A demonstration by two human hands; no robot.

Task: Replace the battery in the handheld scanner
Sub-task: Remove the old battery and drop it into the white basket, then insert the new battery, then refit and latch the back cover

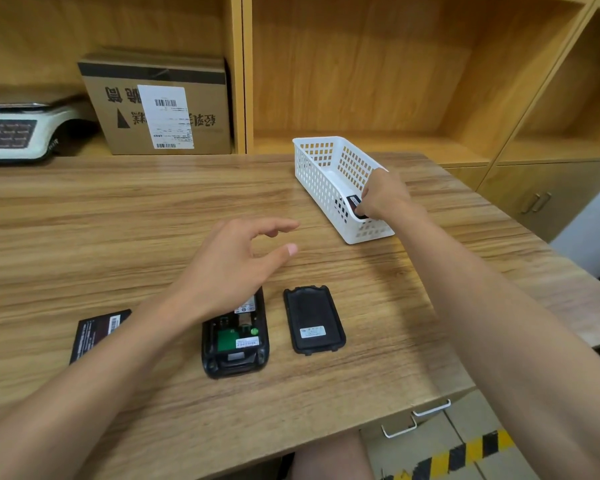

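Observation:
The black handheld scanner (235, 344) lies face down near the table's front, its battery bay uncovered and showing a green board. Its black back cover (313, 320) rests on the table just to the right. A dark battery (96, 332) lies to the scanner's left, partly behind my left forearm. My left hand (232, 265) hovers above the scanner's top end, fingers spread, holding nothing. My right hand (383, 197) reaches into the white perforated basket (321, 174) and its fingers close on a dark battery (354, 205) inside the near end.
A cardboard box (160, 105) with a shipping label and a weighing scale (18, 133) sit on the shelf behind the wooden table (118, 220). Wooden cubbies rise behind. The table's right edge drops to drawers and a floor with yellow-black tape (458, 455).

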